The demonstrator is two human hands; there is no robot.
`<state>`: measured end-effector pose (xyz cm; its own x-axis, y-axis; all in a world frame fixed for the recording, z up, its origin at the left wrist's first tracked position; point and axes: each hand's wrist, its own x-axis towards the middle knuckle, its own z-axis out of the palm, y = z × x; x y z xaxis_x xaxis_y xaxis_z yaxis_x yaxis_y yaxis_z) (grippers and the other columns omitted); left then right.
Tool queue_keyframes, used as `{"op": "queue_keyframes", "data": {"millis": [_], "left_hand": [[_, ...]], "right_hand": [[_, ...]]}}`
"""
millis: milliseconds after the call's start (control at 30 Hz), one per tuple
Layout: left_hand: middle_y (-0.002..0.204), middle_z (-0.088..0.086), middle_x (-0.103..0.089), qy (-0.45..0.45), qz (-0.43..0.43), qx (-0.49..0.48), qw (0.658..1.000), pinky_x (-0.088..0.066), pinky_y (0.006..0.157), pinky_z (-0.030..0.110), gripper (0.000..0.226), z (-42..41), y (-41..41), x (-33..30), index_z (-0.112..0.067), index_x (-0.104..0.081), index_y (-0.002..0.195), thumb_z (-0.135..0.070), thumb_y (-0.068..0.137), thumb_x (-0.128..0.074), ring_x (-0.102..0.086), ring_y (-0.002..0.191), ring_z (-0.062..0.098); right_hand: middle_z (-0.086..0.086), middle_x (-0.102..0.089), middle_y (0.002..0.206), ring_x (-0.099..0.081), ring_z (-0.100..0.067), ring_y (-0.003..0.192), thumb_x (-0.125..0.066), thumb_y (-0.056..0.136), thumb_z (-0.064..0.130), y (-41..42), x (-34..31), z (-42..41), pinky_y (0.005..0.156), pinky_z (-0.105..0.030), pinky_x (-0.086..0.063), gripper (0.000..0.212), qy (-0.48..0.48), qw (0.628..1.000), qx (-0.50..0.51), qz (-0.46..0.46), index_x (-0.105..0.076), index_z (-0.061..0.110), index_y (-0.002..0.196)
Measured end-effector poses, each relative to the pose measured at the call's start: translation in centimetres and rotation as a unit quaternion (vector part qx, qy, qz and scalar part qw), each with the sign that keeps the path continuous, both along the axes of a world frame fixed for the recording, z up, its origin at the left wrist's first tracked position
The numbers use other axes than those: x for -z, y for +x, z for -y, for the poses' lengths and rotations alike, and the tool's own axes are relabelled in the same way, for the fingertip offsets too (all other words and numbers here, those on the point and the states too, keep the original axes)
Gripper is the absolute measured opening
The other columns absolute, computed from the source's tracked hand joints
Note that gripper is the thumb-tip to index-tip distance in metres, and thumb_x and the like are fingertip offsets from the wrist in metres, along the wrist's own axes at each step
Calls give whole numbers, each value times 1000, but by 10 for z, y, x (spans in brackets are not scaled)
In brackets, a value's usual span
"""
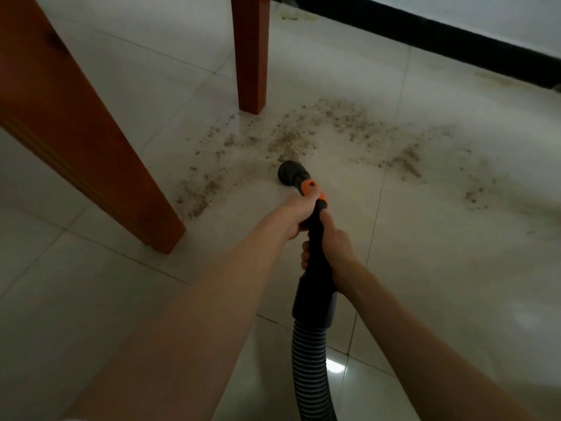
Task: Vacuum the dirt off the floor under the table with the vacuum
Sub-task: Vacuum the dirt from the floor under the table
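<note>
A black vacuum wand (315, 253) with an orange collar points away from me, and its round black nozzle (290, 173) sits on the pale tiled floor. My left hand (299, 214) grips the wand just behind the orange collar. Lower down the black handle, my right hand (335, 247) holds it with fingers wrapped round. A ribbed grey hose (309, 369) runs from the handle toward me. Brown dirt (288, 141) is scattered just beyond the nozzle, with more patches of it left (200, 192) and right (406, 161).
Two reddish wooden table legs stand on the floor: a near one (100, 165) at left and a far one (252, 56) straight ahead beside the dirt. A black skirting board (440, 31) runs along the white wall at the back right.
</note>
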<state>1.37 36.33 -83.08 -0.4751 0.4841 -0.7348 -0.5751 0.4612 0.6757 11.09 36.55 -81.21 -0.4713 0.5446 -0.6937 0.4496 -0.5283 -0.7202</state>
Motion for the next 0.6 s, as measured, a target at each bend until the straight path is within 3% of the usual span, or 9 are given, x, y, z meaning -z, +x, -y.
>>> {"op": "queue_keyframes", "data": {"millis": [100, 400, 600], "left_hand": [[131, 15, -52, -5, -17, -1, 1000, -48, 95, 40, 66, 0, 1, 5, -1, -38, 138, -50, 95, -43, -55, 114, 30], [128, 15, -54, -1, -34, 4, 999, -46, 78, 31, 62, -10, 3, 8, 1, -42, 133, -49, 96, -41, -56, 112, 29], [126, 15, -56, -2, -38, 19, 999, -45, 78, 31, 64, -16, 2, 10, 1, -45, 131, -51, 95, -41, -57, 110, 29]], "right_hand": [[-7, -49, 51, -47, -19, 38, -39, 98, 44, 0, 6, 0, 41, -25, -40, 48, 8, 1000, 0, 1, -57, 3, 82], [-8, -50, 55, -46, -19, 41, -39, 98, 41, 1, 9, -8, 42, -26, -41, 45, 38, 999, 4, 8, -55, 4, 78], [-8, -50, 56, -48, -18, 40, -37, 99, 42, 0, 13, -15, 42, -27, -42, 46, 51, 999, 3, 10, -57, 4, 81]]}}
